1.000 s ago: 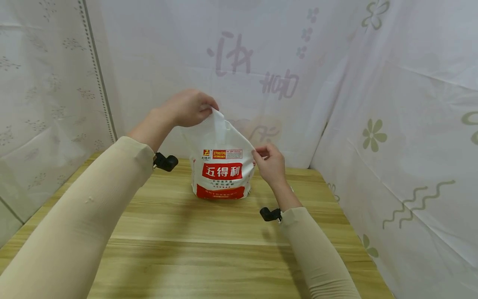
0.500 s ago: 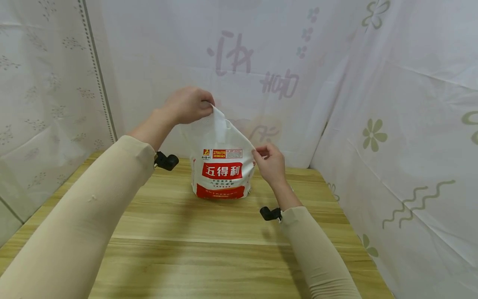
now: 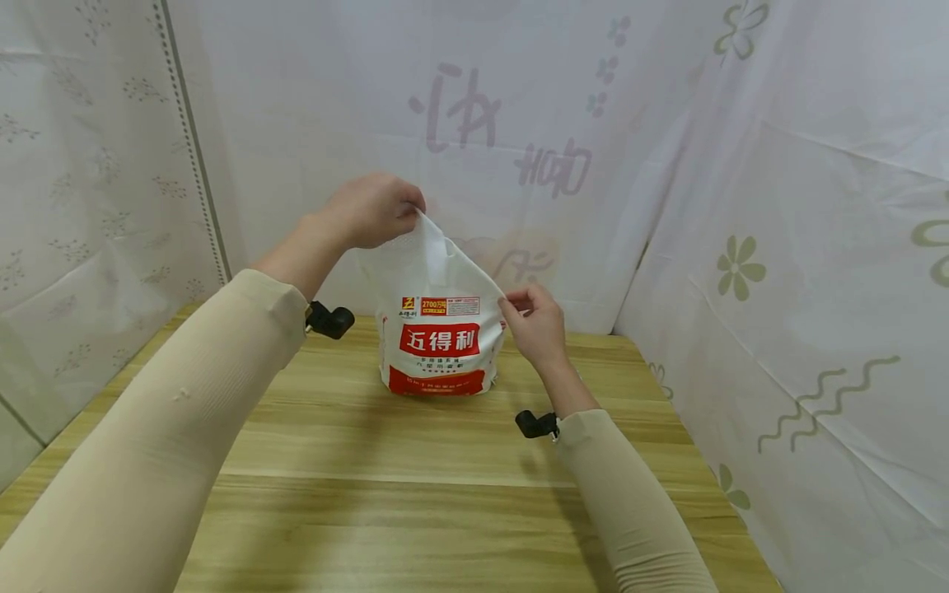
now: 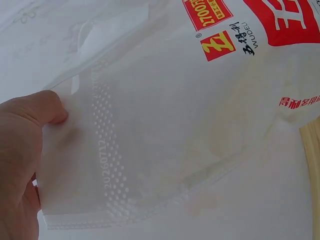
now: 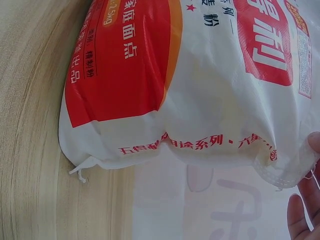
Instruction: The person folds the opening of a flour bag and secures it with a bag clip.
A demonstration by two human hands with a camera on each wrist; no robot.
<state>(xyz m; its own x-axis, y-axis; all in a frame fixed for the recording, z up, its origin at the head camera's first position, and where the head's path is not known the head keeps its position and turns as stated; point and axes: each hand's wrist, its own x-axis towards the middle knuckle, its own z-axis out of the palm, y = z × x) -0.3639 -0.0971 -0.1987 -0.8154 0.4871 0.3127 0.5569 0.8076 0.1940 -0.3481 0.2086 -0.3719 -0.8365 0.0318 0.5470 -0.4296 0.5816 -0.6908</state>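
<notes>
A white flour bag (image 3: pixel 441 339) with red printed panels stands upright on the wooden table, its lower part full and its upper part slack. My left hand (image 3: pixel 376 211) pinches the raised upper left corner, pulling the top edge into a slope down to the right. At the lower end of that slope, my right hand (image 3: pixel 537 326) pinches the other top corner between thumb and fingers. The left wrist view has the left thumb (image 4: pixel 54 109) pressed on the thin, see-through top of the bag beside a dotted seam. Only some right fingers (image 5: pixel 298 212) show in the right wrist view.
The wooden table (image 3: pixel 356 511) stretches from the bag toward me. White patterned cloth (image 3: pixel 311 107) hangs close behind it and on both sides. A small black camera (image 3: pixel 329 321) is strapped to the left wrist, another black camera (image 3: pixel 536 424) to the right.
My left hand has moved slightly up and left, taking its corner of the bag along. The right hand and the bag's base stay in place.
</notes>
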